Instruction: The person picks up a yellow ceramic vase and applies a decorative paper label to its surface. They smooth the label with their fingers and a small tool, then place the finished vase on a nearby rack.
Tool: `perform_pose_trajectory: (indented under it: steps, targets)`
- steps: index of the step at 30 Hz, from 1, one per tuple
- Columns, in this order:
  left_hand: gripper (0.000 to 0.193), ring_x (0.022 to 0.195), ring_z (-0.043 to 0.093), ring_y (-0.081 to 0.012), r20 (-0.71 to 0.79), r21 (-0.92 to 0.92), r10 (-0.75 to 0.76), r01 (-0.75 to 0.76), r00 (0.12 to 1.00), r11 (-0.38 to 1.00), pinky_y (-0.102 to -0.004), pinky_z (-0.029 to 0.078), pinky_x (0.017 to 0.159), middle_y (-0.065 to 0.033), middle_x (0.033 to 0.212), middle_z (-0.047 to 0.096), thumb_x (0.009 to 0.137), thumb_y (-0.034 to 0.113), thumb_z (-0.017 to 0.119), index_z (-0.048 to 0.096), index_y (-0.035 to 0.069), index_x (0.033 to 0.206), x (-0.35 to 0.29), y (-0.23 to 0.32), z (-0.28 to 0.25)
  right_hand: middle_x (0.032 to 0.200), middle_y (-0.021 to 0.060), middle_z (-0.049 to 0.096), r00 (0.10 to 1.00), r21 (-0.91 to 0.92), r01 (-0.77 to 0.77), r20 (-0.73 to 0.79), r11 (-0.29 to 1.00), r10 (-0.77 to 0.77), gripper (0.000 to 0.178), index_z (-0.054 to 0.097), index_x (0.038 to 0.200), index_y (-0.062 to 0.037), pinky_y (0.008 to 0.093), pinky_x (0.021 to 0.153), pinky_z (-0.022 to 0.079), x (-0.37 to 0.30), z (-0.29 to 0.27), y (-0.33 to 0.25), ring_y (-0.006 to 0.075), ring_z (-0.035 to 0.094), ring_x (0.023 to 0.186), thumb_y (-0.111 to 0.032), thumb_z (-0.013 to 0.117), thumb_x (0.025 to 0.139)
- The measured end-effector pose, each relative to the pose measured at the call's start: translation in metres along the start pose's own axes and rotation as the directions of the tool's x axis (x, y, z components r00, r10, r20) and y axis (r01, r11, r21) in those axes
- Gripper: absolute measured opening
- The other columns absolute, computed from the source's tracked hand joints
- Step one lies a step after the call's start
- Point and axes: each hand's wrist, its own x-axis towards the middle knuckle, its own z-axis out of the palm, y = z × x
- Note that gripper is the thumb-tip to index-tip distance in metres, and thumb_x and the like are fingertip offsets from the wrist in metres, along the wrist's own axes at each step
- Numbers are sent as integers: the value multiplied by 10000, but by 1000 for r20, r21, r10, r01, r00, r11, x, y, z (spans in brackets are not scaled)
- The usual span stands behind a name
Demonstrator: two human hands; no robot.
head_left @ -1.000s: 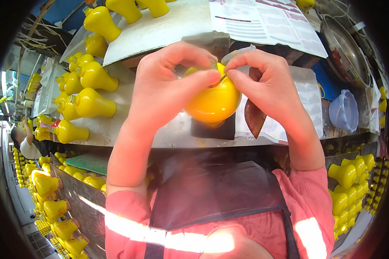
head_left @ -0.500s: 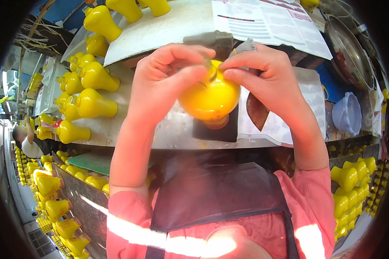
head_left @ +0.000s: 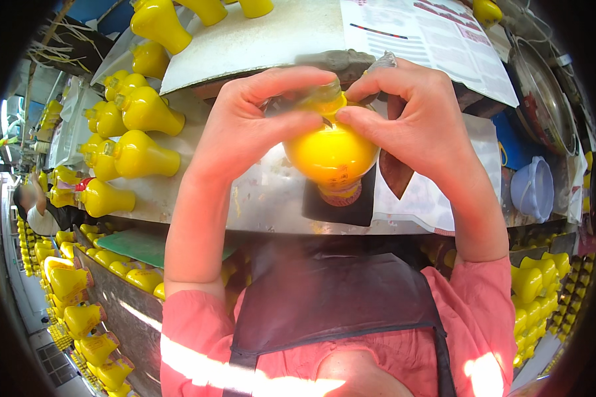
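Between my hands a glossy yellow vase-shaped bottle (head_left: 332, 159) stands over a black square pad (head_left: 359, 208), its narrow foot toward me. Its greenish glassy neck shows at the top. My left hand (head_left: 261, 119) curls about the neck, index finger across the top and thumb against the shoulder; its fingertips are slightly blurred. My right hand (head_left: 407, 102) holds the bottle's other side, thumb on the shoulder and index finger behind the neck. A silvery ribbed piece (head_left: 382, 63) sits by the right fingers; its kind is unclear.
Several yellow bottles (head_left: 146, 155) stand along the table's left side. Printed sheets (head_left: 437, 46) and a dark brown pointed piece (head_left: 396, 175) lie on the right, near a pale blue bucket (head_left: 533, 188). More bottles (head_left: 543, 281) fill racks below. Another person (head_left: 40, 215) is far left.
The bottle appears lower and slightly right, with its neck and foot more exposed. My left fingers have spread farther apart around the neck. The whole view has shifted a little.
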Motion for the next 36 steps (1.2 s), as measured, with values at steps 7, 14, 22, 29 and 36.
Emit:
perform_pose_trajectory:
  steps: [7,14,22,29,36]
  targets:
    - [390,1110,656,-115,-17,52,18,-17,1000,999,-289,509,1003,-34,1155,751,803,1,779,767,43,1190,3,5,4,739,22,642,911,241,-400,211,884,354,179,736,971,4,247,548,441,4,-10,-12,58,539,554,-122,777,850]
    - [381,1067,658,-120,-30,119,47,-43,998,992,-283,505,992,-34,1152,728,812,1,806,727,22,1184,5,6,10,1035,73,690,952,188,-278,183,942,244,189,768,1089,-11,219,716,504,2,-6,18,85,666,805,-107,733,930]
    - [349,1067,636,-113,-199,302,100,-36,975,952,-290,486,972,-24,1075,723,802,62,789,706,36,1140,3,13,35,1010,65,674,978,264,-202,95,943,183,181,767,1069,0,217,691,491,-3,-2,23,79,644,751,-105,737,925]
    - [367,1082,644,-127,-139,329,165,-112,977,938,-307,497,988,-60,1138,715,852,97,723,681,30,1210,1,10,32,812,32,652,986,244,-161,72,956,147,185,784,1061,-28,240,662,473,0,-3,27,69,603,705,-147,742,926]
    - [371,1072,635,-117,-131,183,65,-40,989,982,-293,487,992,-49,1118,720,868,81,688,680,25,1235,5,6,25,815,31,648,986,240,-164,60,957,154,196,792,1063,-31,234,658,471,4,1,28,67,601,697,-163,747,924]
